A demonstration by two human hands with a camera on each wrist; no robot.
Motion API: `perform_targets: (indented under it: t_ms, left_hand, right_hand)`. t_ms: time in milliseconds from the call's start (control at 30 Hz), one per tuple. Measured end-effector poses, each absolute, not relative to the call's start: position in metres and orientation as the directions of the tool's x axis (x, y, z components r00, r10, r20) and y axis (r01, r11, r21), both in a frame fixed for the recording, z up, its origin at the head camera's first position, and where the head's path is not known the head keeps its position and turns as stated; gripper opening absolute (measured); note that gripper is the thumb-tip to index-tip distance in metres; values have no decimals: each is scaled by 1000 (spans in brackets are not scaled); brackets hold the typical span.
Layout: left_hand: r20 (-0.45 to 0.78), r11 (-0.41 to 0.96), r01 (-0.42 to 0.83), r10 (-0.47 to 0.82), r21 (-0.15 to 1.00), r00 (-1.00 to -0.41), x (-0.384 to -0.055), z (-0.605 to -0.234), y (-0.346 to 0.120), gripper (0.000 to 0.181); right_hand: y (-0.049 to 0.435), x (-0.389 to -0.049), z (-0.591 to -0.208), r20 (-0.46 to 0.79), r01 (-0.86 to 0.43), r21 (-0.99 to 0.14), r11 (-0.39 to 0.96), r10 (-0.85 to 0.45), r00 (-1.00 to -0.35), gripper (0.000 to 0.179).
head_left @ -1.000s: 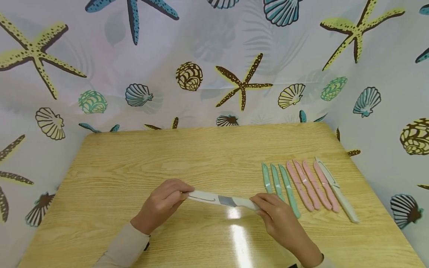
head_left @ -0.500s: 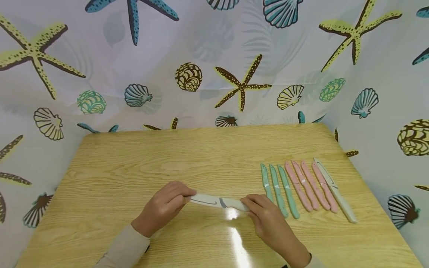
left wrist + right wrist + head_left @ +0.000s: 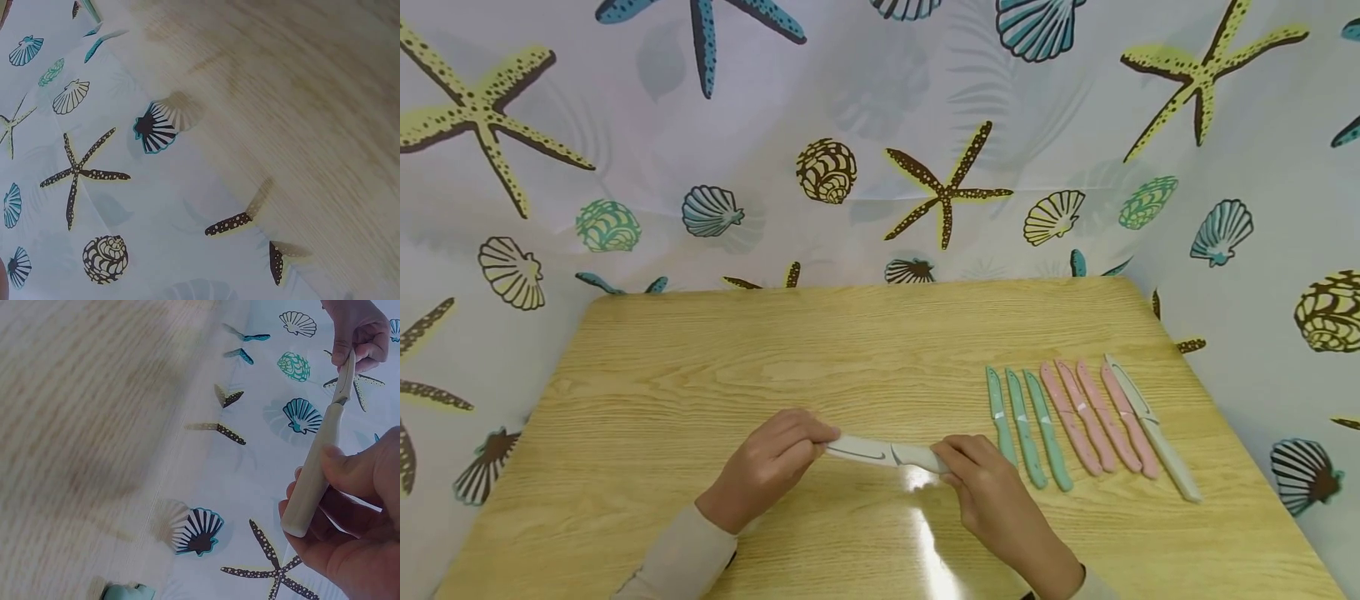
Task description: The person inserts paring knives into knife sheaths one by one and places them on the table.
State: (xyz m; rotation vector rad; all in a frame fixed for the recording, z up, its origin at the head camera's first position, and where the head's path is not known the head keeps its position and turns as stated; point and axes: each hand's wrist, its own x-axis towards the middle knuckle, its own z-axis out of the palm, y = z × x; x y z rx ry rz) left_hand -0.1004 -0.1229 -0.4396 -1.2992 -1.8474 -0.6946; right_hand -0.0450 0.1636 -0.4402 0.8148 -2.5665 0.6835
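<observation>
Above the middle of the table, both hands hold one cream-coloured knife [image 3: 919, 457] with its white sheath [image 3: 861, 450] over the blade. My left hand [image 3: 767, 467] pinches the sheath's tip end. Round the handle's rear part, my right hand [image 3: 996, 496] has its thumb and fingers curled. The sheath's mouth lies right up at the handle, with a thin grey line at the joint. In the right wrist view, the right hand [image 3: 362, 519] grips the cream handle [image 3: 312, 481], and the left hand [image 3: 359, 337] pinches the far end. The left wrist view shows mostly table and cloth.
On the right of the wooden table [image 3: 700, 358] lie three green knives [image 3: 1024, 427], several pink knives [image 3: 1084, 414] and another cream knife [image 3: 1171, 457], side by side in a slanted row. A cloth with shells and starfish [image 3: 850, 83] stands around the table's back and sides.
The grey blade stretch between sheath and handle has shrunk to a thin line. The right hand has moved left with the handle towards the left hand, which barely moved.
</observation>
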Motion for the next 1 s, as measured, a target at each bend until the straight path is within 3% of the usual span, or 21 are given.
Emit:
perform_targets:
  t_ms: [333, 467, 533, 633, 700, 833, 1000]
  left_hand:
    - [826, 327, 945, 525, 25, -204, -100, -443, -125, 27]
    - [762, 372, 923, 567, 100, -312, -100, -444, -123, 13]
    - [695, 425, 894, 601, 141, -395, -101, -444, -123, 17]
    - [607, 493, 853, 629, 170, -485, -105, -446, -127, 33]
    - [571, 515, 839, 642, 174, -512, -107, -447, -131, 32]
    - [548, 515, 842, 663, 159, -510, -111, -451, -138, 22]
    - [519, 541, 831, 677, 131, -522, -109, -455, -142, 15]
  right_hand:
    - [164, -47, -439, 472, -615, -350, 707, -433, -768, 39]
    - [175, -49, -438, 482, -611, -355, 708, -421, -768, 36]
    - [187, -51, -439, 483, -585, -355, 729, -393, -782, 37]
    - [218, -51, -441, 452, -486, -371, 791, -303, -839, 40]
    - [243, -50, -442, 420, -390, -388, 835, -217, -881, 41]
    - [302, -44, -439, 322, -154, -415, 897, -14, -947, 40]
    - [371, -41, -437, 226, 96, -361, 928, 187, -956, 33]
